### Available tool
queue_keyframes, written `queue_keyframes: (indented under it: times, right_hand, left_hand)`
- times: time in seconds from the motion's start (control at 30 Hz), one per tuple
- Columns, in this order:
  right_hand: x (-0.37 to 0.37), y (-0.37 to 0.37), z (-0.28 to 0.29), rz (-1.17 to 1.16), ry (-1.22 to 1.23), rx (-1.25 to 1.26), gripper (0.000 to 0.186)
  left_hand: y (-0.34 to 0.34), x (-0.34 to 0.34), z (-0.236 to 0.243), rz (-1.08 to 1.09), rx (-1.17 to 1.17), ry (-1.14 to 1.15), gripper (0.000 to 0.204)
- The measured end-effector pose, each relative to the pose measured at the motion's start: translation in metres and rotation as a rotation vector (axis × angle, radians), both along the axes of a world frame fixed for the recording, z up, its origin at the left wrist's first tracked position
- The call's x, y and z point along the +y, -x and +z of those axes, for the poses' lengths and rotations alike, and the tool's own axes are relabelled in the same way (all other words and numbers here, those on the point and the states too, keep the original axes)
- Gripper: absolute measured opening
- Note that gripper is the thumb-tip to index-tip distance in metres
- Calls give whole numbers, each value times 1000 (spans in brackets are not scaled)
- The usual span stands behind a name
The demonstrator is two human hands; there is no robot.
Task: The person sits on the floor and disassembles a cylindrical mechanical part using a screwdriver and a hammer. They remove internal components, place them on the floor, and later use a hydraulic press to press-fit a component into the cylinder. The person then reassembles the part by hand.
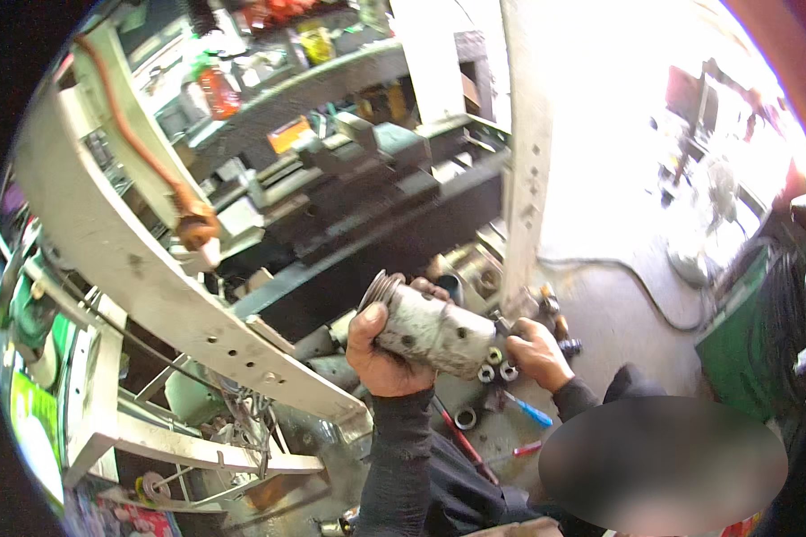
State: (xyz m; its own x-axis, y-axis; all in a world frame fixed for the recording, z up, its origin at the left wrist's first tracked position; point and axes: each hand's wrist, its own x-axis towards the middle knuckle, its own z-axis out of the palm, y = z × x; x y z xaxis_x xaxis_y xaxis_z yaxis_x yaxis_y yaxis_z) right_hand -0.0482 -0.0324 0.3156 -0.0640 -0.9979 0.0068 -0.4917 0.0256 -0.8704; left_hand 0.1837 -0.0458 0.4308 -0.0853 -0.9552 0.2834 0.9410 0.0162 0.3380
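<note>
The left hand (390,369) wraps the scuffed metal cylinder (457,342) from beneath, seemingly to bear its weight above the floor (600,300), leaving its right end accessible to the right hand (537,353), whose curled fingers pinch a dark fitting (503,326) there.
</note>
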Motion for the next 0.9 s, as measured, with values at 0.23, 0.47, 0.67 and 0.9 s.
queue_keyframes:
  times: [0.23,0.47,0.67,0.9]
  right_hand:
    - [-33,-8,165,198,177,-457,13]
    - [-129,31,228,446,436,-452,26]
    - [-192,32,277,601,768,-272,30]
    - [-250,11,323,770,767,-406,29]
  left_hand:
    - [-21,-85,144,569,-552,387,40]
    - [-54,-189,218,662,-923,504,36]
    - [-62,-235,225,769,-965,410,34]
    - [-83,-271,208,743,-1082,226,37]
